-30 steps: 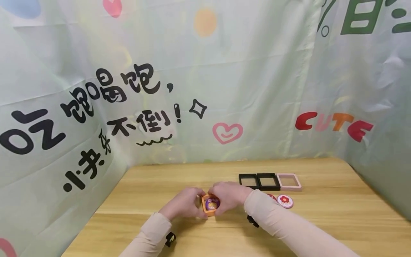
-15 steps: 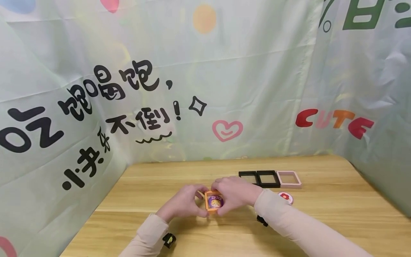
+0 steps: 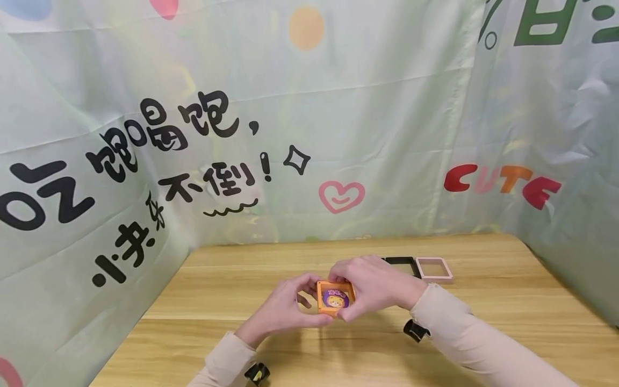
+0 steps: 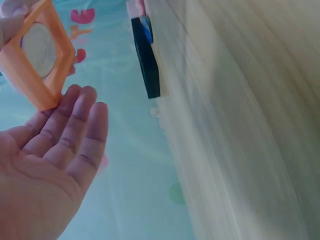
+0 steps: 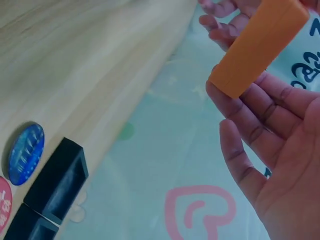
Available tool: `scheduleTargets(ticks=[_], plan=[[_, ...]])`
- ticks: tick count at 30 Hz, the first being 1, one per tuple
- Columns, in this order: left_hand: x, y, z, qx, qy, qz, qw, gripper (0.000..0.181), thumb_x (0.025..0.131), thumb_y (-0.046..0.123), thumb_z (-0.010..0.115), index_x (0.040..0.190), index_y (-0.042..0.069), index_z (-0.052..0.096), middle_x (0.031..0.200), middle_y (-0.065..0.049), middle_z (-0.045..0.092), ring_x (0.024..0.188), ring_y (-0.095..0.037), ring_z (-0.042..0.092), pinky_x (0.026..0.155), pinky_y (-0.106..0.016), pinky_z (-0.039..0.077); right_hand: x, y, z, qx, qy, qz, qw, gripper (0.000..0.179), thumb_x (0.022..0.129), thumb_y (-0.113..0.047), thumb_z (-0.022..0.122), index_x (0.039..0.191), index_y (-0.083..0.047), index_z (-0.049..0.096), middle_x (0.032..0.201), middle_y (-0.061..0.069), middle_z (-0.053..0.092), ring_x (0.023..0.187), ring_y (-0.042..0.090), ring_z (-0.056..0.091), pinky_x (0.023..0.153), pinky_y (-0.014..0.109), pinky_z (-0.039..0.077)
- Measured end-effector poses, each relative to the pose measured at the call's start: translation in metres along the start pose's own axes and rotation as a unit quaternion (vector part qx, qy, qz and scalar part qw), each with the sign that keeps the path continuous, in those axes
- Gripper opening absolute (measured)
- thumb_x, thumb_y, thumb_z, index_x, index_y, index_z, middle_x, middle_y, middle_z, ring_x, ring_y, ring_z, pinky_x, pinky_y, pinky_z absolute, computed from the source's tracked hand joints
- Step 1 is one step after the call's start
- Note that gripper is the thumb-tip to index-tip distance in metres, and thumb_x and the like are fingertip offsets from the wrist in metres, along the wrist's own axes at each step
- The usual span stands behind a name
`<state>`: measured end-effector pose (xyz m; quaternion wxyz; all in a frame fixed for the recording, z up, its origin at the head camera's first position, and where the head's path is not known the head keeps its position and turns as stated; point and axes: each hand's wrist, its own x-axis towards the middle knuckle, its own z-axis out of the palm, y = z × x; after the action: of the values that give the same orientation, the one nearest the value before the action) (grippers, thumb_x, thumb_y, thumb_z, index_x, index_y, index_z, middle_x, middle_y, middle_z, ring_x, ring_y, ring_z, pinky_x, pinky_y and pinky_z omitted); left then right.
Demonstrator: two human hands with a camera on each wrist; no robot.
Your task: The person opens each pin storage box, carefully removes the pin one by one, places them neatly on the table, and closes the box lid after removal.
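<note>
Above the wooden table, both hands hold an orange square display frame (image 3: 319, 302) with a round purple badge (image 3: 336, 299) inside, printed with a yellow cartoon animal. My left hand (image 3: 282, 307) grips the frame's left side, thumb low and forefinger high. On the right side my right hand (image 3: 374, 286) grips it between thumb and fingers. The left wrist view shows the badge's pale back through the frame (image 4: 27, 86); the left hand's (image 4: 47, 170) other fingers extend loosely. In the right wrist view, the right hand (image 5: 280, 135) supports one end of the frame (image 5: 260, 47).
Behind the right hand lie a black frame (image 3: 415, 264) and a pink frame (image 3: 447, 279) on the table (image 3: 232, 269). A blue round badge (image 5: 26, 154) and a pink badge (image 5: 4, 202) lie beside black frames (image 5: 62, 177). A printed cloth (image 3: 396, 134) hangs around the table.
Both hands have brought the orange frame up and to the right, tilting its face more toward the head camera. My right arm now covers the loose badges and much of the black frames.
</note>
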<state>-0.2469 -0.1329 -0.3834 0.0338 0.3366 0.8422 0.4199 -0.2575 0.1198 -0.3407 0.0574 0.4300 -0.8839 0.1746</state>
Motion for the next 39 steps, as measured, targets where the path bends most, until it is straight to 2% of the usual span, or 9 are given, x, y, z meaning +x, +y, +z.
scheduleTargets(ticks=[4, 8, 13, 17, 23, 31, 36, 39], plan=[[-0.002, 0.006, 0.001, -0.015, 0.019, -0.002, 0.9997, 0.049, 0.082, 0.035, 0.092, 0.123, 0.021, 0.07, 0.108, 0.008, 0.075, 0.098, -0.006, 0.069, 0.083, -0.036, 0.066, -0.003, -0.003, -0.006, 0.015, 0.002, -0.012, 0.9998, 0.037, 0.076, -0.046, 0.082, 0.105, -0.025, 0.074, 0.084, -0.019, 0.066, 0.064, -0.003, 0.053, 0.054, 0.017, 0.045], [-0.002, 0.009, 0.002, -0.016, 0.027, -0.01, 0.9994, 0.045, 0.08, 0.034, 0.092, 0.118, 0.023, 0.07, 0.105, 0.01, 0.074, 0.097, -0.006, 0.069, 0.084, -0.041, 0.067, -0.003, -0.006, -0.012, 0.027, -0.017, -0.027, 0.9991, 0.033, 0.08, -0.042, 0.08, 0.108, -0.024, 0.077, 0.088, -0.018, 0.069, 0.069, -0.001, 0.059, 0.058, 0.016, 0.049], [-0.001, 0.01, 0.003, -0.016, 0.028, -0.006, 0.9995, 0.045, 0.08, 0.032, 0.093, 0.117, 0.021, 0.071, 0.103, 0.007, 0.074, 0.094, -0.006, 0.07, 0.083, -0.039, 0.067, -0.001, -0.01, -0.016, 0.011, -0.03, -0.045, 0.9985, 0.018, 0.079, -0.036, 0.077, 0.093, -0.026, 0.072, 0.073, -0.013, 0.064, 0.058, -0.006, 0.046, 0.05, 0.013, 0.038], [0.0, 0.012, 0.003, -0.026, 0.026, -0.01, 0.9993, 0.044, 0.079, 0.03, 0.092, 0.117, 0.018, 0.071, 0.103, 0.006, 0.075, 0.094, -0.007, 0.07, 0.084, -0.04, 0.067, -0.001, -0.013, -0.016, -0.016, -0.023, -0.057, 0.998, 0.017, 0.076, -0.035, 0.076, 0.083, -0.025, 0.065, 0.066, -0.013, 0.055, 0.053, -0.007, 0.038, 0.046, 0.013, 0.031], [0.0, 0.016, 0.002, -0.032, 0.026, -0.019, 0.999, 0.045, 0.079, 0.028, 0.092, 0.118, 0.017, 0.071, 0.105, 0.006, 0.075, 0.096, -0.008, 0.07, 0.084, -0.033, 0.066, 0.0, -0.016, -0.017, -0.029, -0.023, -0.054, 0.9979, 0.019, 0.075, -0.037, 0.076, 0.081, -0.024, 0.063, 0.065, -0.017, 0.049, 0.052, -0.006, 0.038, 0.046, 0.014, 0.03], [0.002, 0.017, 0.0, -0.043, 0.009, -0.007, 0.999, 0.043, 0.081, 0.026, 0.091, 0.117, 0.015, 0.072, 0.103, 0.004, 0.075, 0.094, -0.008, 0.071, 0.085, -0.036, 0.067, -0.001, -0.015, -0.02, -0.006, -0.034, -0.068, 0.9971, 0.021, 0.077, -0.033, 0.074, 0.073, -0.018, 0.061, 0.059, -0.019, 0.039, 0.048, -0.01, 0.028, 0.045, 0.011, 0.023], [0.003, 0.018, 0.0, -0.041, 0.006, -0.013, 0.999, 0.044, 0.08, 0.026, 0.091, 0.119, 0.015, 0.072, 0.104, 0.005, 0.075, 0.095, -0.008, 0.071, 0.084, -0.029, 0.066, 0.0, -0.016, -0.021, -0.005, -0.047, -0.053, 0.9975, 0.022, 0.077, -0.034, 0.075, 0.074, -0.018, 0.061, 0.06, -0.018, 0.04, 0.049, -0.008, 0.03, 0.046, 0.012, 0.024], [0.004, 0.018, 0.0, -0.041, 0.007, -0.017, 0.999, 0.044, 0.08, 0.026, 0.091, 0.118, 0.015, 0.072, 0.104, 0.005, 0.075, 0.095, -0.008, 0.071, 0.085, -0.03, 0.066, 0.0, -0.017, -0.022, -0.006, -0.05, -0.041, 0.9979, 0.022, 0.076, -0.036, 0.075, 0.075, -0.019, 0.061, 0.061, -0.017, 0.041, 0.05, -0.006, 0.032, 0.047, 0.014, 0.025]])
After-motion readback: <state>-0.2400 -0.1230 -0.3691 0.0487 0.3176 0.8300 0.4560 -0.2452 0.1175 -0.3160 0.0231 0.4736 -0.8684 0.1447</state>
